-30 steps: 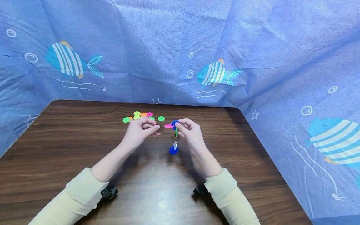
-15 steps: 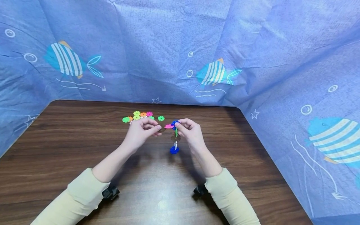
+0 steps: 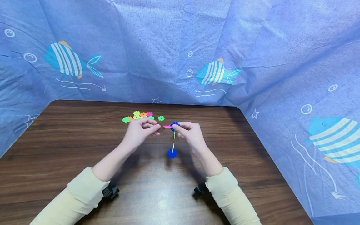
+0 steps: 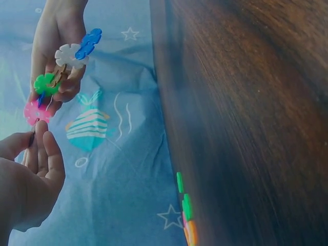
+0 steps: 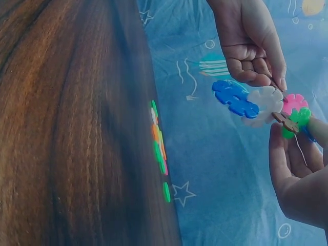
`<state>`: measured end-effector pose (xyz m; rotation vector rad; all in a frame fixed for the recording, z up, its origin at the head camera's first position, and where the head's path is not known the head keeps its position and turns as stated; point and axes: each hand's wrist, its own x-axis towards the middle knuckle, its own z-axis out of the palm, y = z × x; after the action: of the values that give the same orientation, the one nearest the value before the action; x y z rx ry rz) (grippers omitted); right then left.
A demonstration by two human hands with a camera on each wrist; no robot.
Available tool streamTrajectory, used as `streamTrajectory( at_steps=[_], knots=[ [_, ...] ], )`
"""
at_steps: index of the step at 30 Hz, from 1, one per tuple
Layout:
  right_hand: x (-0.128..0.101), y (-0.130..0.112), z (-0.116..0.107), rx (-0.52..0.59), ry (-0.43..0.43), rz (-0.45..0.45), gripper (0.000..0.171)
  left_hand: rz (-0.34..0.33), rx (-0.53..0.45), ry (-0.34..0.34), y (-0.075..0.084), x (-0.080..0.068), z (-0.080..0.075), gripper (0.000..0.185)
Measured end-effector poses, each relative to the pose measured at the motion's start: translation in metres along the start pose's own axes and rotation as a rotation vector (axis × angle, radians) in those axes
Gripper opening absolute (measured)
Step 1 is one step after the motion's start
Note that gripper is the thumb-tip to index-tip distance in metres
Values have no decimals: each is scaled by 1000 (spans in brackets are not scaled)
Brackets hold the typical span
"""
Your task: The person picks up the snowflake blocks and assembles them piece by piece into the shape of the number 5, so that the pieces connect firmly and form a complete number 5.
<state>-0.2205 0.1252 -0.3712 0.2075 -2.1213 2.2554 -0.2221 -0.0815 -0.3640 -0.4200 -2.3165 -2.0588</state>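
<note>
A chain of notched plastic snowflake discs hangs between the hands above the table. My right hand (image 3: 191, 132) pinches its upper blue disc (image 3: 174, 126) between thumb and fingers. From there hang a green disc (image 4: 46, 85), a brown disc (image 5: 285, 122), a white disc (image 5: 265, 105) and a lower blue disc (image 3: 172, 153). A pink disc (image 4: 36, 112) sticks out from the upper blue one toward my left hand (image 3: 142, 132). That hand pinches a thin brown disc (image 4: 33, 134), seen edge-on and mostly covered by the fingers, right at the pink disc's rim.
Several loose discs lie in a cluster toward the back of the wooden table (image 3: 70, 140), among them a yellow disc (image 3: 136, 113) and an orange disc (image 3: 143, 114). A green loose disc (image 3: 161, 118) lies slightly apart. A blue fish-print cloth (image 3: 157, 56) hangs behind and beside the table.
My right hand has turned the chain, so the upper blue disc faces the head camera more and the lower end has swung slightly left. My left hand has shifted only slightly.
</note>
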Motion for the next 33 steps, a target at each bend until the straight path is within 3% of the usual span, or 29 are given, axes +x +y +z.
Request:
streamTrajectory(
  at_steps=[13,16,17,21,23,24,33],
  knots=[
    [1,-3,0,43,6,22,8,3,-26,-16,-1,7,3,22],
    [1,-2,-1,42,0,22,7,18,-33,-20,-3,8,3,21],
    [1,-1,-1,42,-1,23,7,46,-65,-37,-11,12,2,21],
    [2,-1,-2,26,7,31,9,64,-76,-42,-11,12,3,22],
    [2,-2,-2,16,10,30,12,55,-71,-44,-9,12,3,22],
    [2,-1,-2,7,11,29,14,26,-34,-29,-1,9,4,22],
    [3,2,-5,-76,42,9,20,0,-13,-47,-1,12,6,22]
  ],
)
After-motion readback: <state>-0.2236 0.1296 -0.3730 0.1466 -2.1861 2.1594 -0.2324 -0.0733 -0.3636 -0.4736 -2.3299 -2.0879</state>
